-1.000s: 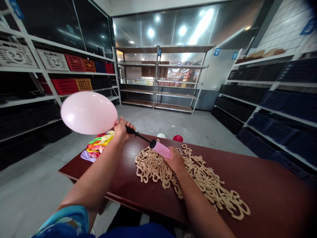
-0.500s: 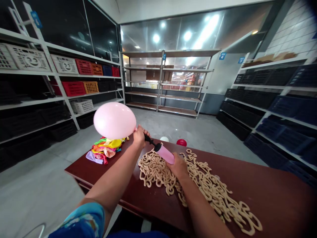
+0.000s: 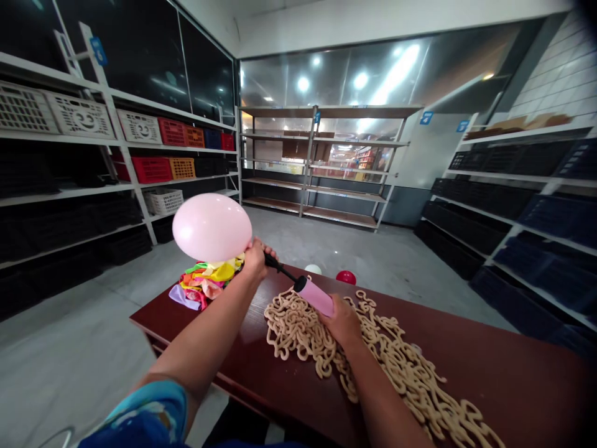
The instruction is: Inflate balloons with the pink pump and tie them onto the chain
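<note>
A large inflated pink balloon [image 3: 212, 227] points left from my left hand [image 3: 257, 256], whose fingers are closed around its neck and the black end of a balloon pump. My right hand [image 3: 344, 320] grips the pump's pink barrel [image 3: 314, 295]. Between the hands the thin black rod is drawn out of the barrel. Uninflated balloons [image 3: 205, 283] in several colours lie heaped behind my left forearm. Beneath the barrel and my right forearm spreads a pile of tan, curled, rope-like pieces [image 3: 298, 330]; what they are I cannot tell.
All this lies on a dark red-brown table [image 3: 485, 348]. Past its far edge show a red balloon [image 3: 346, 277] and a whitish one [image 3: 313, 269]. Shelves with crates [image 3: 152, 169] stand left, metal racks [image 3: 342, 218] at the back, dark crates [image 3: 461, 193] right.
The pump rod is drawn further out, with my hands farther apart. The balloon and left hand have shifted slightly left. The whole view has shifted a little.
</note>
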Motion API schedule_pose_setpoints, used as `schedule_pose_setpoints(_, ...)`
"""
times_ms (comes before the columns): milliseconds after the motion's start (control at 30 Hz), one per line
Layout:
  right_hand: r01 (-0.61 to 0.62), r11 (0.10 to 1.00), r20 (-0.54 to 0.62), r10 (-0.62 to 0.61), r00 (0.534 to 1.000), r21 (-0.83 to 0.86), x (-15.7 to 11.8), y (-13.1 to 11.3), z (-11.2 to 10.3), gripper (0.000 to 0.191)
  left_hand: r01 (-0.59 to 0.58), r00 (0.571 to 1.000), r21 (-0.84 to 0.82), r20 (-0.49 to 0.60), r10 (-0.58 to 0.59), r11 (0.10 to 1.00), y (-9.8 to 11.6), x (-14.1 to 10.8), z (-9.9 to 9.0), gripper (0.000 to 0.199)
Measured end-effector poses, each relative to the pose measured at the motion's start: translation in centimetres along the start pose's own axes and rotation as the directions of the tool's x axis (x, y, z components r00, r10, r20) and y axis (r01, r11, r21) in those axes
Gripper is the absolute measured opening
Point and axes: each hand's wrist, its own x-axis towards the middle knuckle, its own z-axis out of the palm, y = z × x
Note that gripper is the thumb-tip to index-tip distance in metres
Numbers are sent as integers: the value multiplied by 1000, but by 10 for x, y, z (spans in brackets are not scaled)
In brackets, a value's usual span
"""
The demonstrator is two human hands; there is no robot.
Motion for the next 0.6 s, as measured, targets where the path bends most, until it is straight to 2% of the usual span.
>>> schedule_pose_setpoints(133, 20, 1000, -16, -20, 1000, 2, -1, -1, 4, 34, -43, 999, 9, -24, 43, 999, 40, 11, -4, 37)
schedule_pose_setpoints(233, 14, 1000, -10, -14, 1000, 6, -1, 0, 7, 30, -67, 997, -12, -33, 67, 998, 45, 10, -1, 38)
schedule_pose_setpoints(333, -13, 1000, 1, 13, 1000, 2, -1, 2, 7, 28, -46, 998, -25, -48, 45, 999, 25, 5, 5, 39)
schedule_pose_setpoints(600, -28, 1000, 12, 29, 1000, -8, -1, 0, 2, 27, 94, 995, 3, -33, -94, 996, -48, -18, 15, 39)
